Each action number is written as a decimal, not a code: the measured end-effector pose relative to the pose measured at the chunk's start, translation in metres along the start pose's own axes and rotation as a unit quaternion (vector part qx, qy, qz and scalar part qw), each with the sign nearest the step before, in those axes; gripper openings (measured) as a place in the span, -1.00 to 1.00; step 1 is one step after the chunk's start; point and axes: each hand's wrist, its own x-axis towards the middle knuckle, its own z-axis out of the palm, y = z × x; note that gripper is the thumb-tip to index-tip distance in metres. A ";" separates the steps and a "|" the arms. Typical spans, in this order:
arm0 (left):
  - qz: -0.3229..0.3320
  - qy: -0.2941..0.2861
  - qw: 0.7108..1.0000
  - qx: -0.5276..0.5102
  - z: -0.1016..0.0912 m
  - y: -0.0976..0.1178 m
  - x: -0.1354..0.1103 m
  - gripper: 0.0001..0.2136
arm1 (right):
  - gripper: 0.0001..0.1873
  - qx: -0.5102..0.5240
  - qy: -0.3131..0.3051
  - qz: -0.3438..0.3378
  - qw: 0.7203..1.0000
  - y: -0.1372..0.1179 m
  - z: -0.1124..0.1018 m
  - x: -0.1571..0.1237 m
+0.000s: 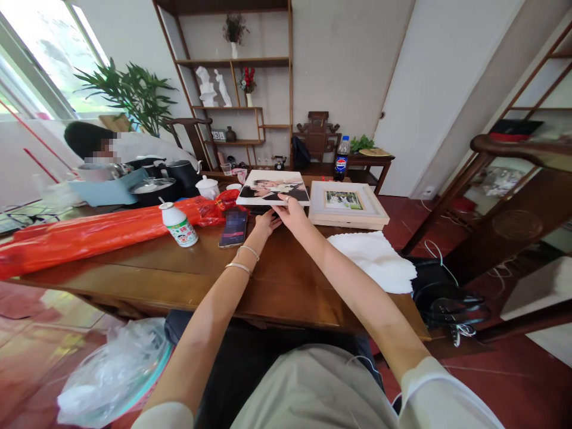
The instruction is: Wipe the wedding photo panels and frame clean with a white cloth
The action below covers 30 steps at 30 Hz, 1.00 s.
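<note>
A thick white-edged photo panel [273, 187], printed with a picture of people, is held tilted above the far part of the wooden table. My right hand [290, 210] is closed on its near edge, thumb on top and fingers underneath. My left hand [268, 220], with bangles at the wrist, is under the same edge and seems to bear it from below; its fingertips are partly hidden. Just right of the panel lies a white framed photo [346, 202] on a pale box. A phone [233, 229] lies left of my left hand, beside a white bottle [179, 224].
Red plastic wrapping [102, 232] stretches over the table's left side. A white cloth [375, 260] lies at the right edge. Behind stand a white lidded cup [208, 187], a cola bottle [342, 159] and a black kettle [182, 177]. A person [152, 147] leans at the far left.
</note>
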 end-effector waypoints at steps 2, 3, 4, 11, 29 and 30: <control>0.038 0.051 0.998 -0.015 0.003 -0.004 0.003 -0.57 | -0.84 -0.001 0.004 0.001 1.000 0.000 0.000 0.001; 0.053 0.079 0.995 -0.022 0.004 -0.005 0.004 -0.59 | -0.84 0.000 0.005 0.001 1.000 0.000 0.000 0.002; 0.062 0.097 0.993 -0.027 0.005 -0.005 0.005 -0.61 | -0.84 0.000 0.004 0.001 1.000 -0.001 0.000 0.003; 0.099 0.108 0.988 -0.039 0.012 0.007 -0.007 -0.70 | -0.84 0.002 0.003 0.004 1.000 -0.006 0.002 0.010; 0.110 0.075 0.988 0.083 -0.078 0.024 -0.202 -0.92 | -0.77 -0.007 -0.006 0.033 0.999 0.001 0.002 0.021; 0.099 0.086 0.987 0.092 -0.082 0.028 -0.210 -0.92 | -0.76 -0.005 -0.007 0.034 0.999 0.002 0.001 0.022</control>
